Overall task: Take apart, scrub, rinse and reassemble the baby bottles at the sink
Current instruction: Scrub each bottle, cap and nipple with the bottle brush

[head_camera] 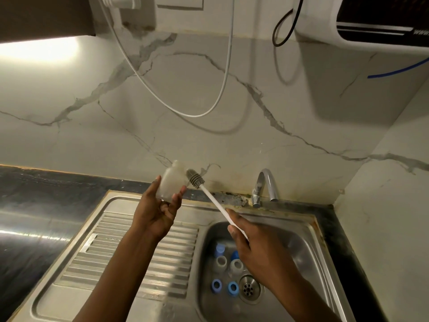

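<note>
**Marble, cables and a dark counter**

Across the far side, a pale marble-look wall (209, 140) crossed by grey veins. Hanging before it, a white cable (194, 116) in a long loop and, to its right, a shorter black cable (279, 45). Top right, a white appliance (320, 24) with a dark panel, and a blue tube (399, 70) running off to the right edge. Top left, a dark cabinet (44, 15) with a bright patch of light (37, 49) beneath. Top middle, a white wall plate (180, 2). Left, a dark stone countertop (46, 184), glossy and streaked with reflections. Along the far seam under the wall, dark grime (232, 199). Right, a second pale wall (394, 205).
</note>
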`<state>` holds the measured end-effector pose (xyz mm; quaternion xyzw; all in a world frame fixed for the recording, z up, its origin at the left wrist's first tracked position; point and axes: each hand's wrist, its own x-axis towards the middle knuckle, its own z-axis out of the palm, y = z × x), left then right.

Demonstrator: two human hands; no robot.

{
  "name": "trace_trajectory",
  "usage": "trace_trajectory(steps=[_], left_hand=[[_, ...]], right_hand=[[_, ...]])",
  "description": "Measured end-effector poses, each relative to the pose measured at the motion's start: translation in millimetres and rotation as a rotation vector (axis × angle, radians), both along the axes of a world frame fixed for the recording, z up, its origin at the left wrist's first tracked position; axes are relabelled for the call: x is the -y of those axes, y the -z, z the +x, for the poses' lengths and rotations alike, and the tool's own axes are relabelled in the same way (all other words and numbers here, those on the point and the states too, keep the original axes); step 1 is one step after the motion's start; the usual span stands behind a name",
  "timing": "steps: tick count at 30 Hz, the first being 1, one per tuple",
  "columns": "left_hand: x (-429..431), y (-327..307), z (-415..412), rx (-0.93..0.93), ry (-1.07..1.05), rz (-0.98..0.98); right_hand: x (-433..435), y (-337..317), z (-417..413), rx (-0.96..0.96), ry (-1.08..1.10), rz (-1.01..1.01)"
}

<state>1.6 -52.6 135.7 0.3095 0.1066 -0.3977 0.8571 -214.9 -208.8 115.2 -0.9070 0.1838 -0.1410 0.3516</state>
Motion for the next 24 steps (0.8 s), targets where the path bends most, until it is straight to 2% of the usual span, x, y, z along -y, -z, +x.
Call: trace_trajectory(steps=[5,11,19,24], left_hand=[[0.1,-4.7,1.0,0.134,-0.063,0.064],[-2.5,-2.3,-4.4,0.268,-0.02,0.205],[5.1,8.0,-38.5,0.332,0.139,0.274],[3.1,6.9,-31.1,0.258,0.084,0.241]], right_hand=[[-2.9,7.0,0.7,0.032,0.019,0.152],[1.1,5.1,4.4,-0.018,0.023,0.117],[1.6,-4.4,11.0,-0.013,0.043,0.007],[0.9,-5.2,5.3,-0.036,0.021,0.029]])
